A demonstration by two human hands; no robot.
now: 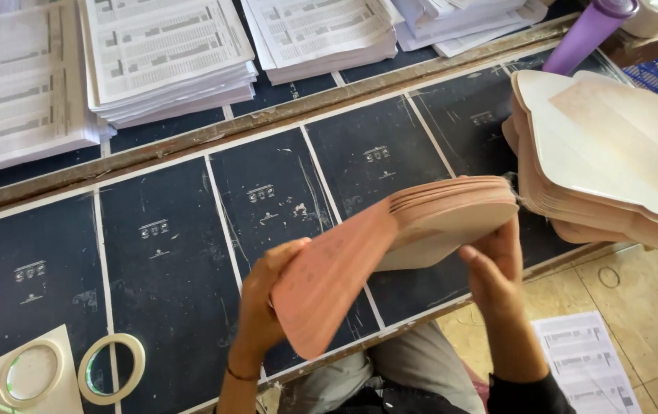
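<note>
I hold a stack of pink, rounded card cutouts (452, 211) above the dark table (168, 268). My right hand (494, 268) grips the stack from below at its near edge. My left hand (264, 295) holds one pink card (329, 276) peeled away from the stack and bent down to the left. The stack's inner faces look cream white. A taller pile of the same shaped cards (613, 161) lies on the table's right end, just beyond my right hand.
Stacks of printed paper sheets (164, 57) line the far shelf. Two tape rolls (110, 368) lie at the table's near left corner. A purple bottle (586, 34) stands at the back right. A printed sheet (586, 364) lies on the tiled floor.
</note>
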